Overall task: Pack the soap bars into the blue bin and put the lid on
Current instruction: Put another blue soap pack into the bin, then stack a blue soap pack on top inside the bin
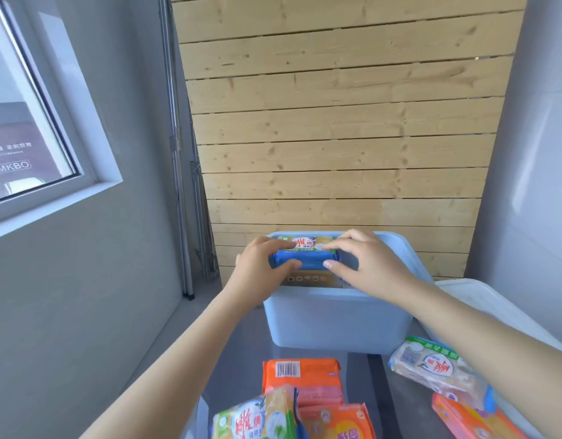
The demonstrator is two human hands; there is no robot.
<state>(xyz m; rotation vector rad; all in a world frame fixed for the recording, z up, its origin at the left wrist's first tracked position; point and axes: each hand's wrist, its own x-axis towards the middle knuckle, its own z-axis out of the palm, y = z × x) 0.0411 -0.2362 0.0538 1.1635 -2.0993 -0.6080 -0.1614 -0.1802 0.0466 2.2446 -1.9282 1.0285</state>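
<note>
The light blue bin (336, 318) stands on a grey table, open at the top. Both hands reach into it and hold one yellow-and-blue soap pack (305, 253) by its ends: my left hand (260, 267) on the left end, my right hand (368, 267) on the right end. A second pack (308, 278) lies lower inside the bin. Loose packs lie on the table in front: an orange one (305, 373), a yellow-green one (257, 416), another orange one (336, 423), and a pale yellow one (438, 369) at the right.
The bin's white lid (482, 305) lies to the right of the bin, under my right forearm. One more orange pack (463, 419) sits at the bottom right. A wooden slat wall stands behind the bin; a window is at the left.
</note>
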